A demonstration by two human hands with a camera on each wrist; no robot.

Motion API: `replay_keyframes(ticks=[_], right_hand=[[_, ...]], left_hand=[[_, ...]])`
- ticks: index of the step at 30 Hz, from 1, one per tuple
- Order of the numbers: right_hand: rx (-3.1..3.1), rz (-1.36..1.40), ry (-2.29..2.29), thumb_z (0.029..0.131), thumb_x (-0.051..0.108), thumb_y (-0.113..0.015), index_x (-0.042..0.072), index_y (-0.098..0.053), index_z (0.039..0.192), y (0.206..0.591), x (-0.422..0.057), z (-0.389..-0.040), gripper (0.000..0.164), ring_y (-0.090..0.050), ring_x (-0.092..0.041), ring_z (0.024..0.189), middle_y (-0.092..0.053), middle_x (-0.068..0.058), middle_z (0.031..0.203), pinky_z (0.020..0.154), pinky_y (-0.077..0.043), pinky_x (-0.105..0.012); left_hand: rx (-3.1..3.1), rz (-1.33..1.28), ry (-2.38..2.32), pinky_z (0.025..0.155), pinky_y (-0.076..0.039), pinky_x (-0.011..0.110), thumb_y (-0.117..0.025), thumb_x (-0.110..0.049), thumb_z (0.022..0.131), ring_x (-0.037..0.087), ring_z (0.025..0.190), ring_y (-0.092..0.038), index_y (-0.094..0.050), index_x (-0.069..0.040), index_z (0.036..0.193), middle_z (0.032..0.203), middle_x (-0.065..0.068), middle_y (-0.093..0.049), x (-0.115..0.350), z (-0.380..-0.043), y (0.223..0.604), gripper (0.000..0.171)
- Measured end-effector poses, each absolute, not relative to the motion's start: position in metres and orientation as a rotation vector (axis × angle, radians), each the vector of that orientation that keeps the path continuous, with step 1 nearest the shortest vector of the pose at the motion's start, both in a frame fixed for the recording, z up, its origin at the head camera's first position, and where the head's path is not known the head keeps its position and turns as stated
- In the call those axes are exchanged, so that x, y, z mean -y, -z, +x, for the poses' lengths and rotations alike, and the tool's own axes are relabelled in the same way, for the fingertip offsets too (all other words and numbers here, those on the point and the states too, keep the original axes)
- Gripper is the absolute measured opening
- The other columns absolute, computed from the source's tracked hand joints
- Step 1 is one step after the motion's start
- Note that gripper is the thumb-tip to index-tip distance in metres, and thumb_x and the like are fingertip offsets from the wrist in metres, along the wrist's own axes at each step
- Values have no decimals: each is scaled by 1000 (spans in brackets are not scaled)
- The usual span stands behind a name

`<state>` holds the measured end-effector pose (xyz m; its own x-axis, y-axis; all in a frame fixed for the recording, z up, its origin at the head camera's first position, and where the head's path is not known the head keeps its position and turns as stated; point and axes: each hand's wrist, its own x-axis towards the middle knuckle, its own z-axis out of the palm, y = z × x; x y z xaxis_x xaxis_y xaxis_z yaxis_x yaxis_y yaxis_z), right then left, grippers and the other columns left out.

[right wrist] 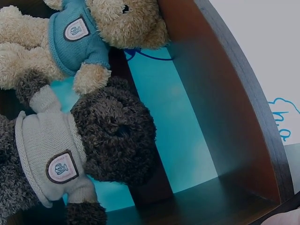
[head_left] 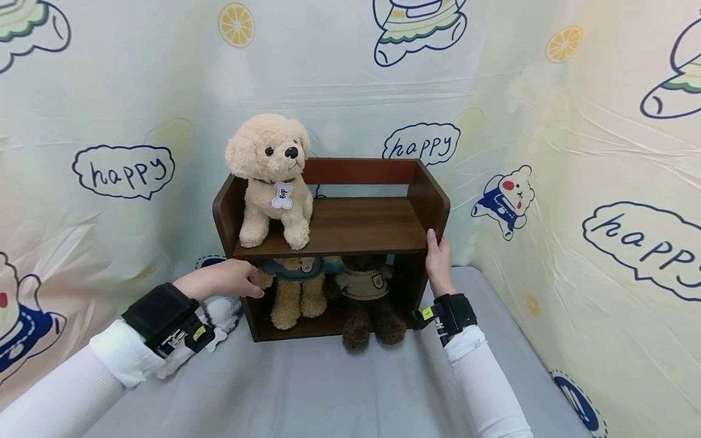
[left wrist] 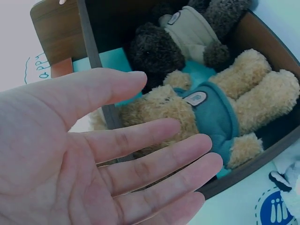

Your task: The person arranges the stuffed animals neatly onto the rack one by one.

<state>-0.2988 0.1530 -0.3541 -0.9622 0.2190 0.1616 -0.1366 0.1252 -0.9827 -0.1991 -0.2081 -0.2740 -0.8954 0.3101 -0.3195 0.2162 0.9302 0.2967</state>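
Observation:
A small two-tier brown wooden shelf (head_left: 361, 225) stands on the grey surface. My left hand (head_left: 230, 280) is by its lower left front edge; in the left wrist view that hand (left wrist: 117, 154) has its fingers spread and nearly straight, holding nothing. With the thumb along the front edge, my right hand (head_left: 440, 264) holds the right side panel; its other fingers are mostly hidden. A cream plush dog (head_left: 274, 207) with a bone-shaped tag sits at the upper left. Below sit a tan teddy bear (right wrist: 70, 42) in blue and a dark brown teddy bear (right wrist: 115, 133) in a beige sweater.
A grey-and-white plush toy (head_left: 221, 313) lies left of the shelf, partly behind my left arm. The grey surface (head_left: 306, 389) extends in front. Patterned cloth (head_left: 339, 91) hangs behind and on the sides, close to the shelf's back.

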Motion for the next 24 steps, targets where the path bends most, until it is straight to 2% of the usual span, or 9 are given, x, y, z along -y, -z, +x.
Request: replay_keyframes(ticks=[18,24], right_hand=[[2122,-64,-1906,99,35,-34,4,-31,139,354,-152,-299,51,-31,-25,127,-33,-13,142,108,-19,-44],[2118,-55,-1912,99,36,-33,4,-30,140,355,-153,-300,52,-30,-25,128,-33,-13,143,109,-18,-44]], left_hand=[[-2742,312,-299,55,-41,27,-65,-18,82,16,64,-48,-63,-2,83,73,2,-54,232,-194,292,16],[-2751,290,-258,59,-45,31,-65,-18,81,17,67,-50,-63,0,85,75,3,-57,237,-193,295,18]])
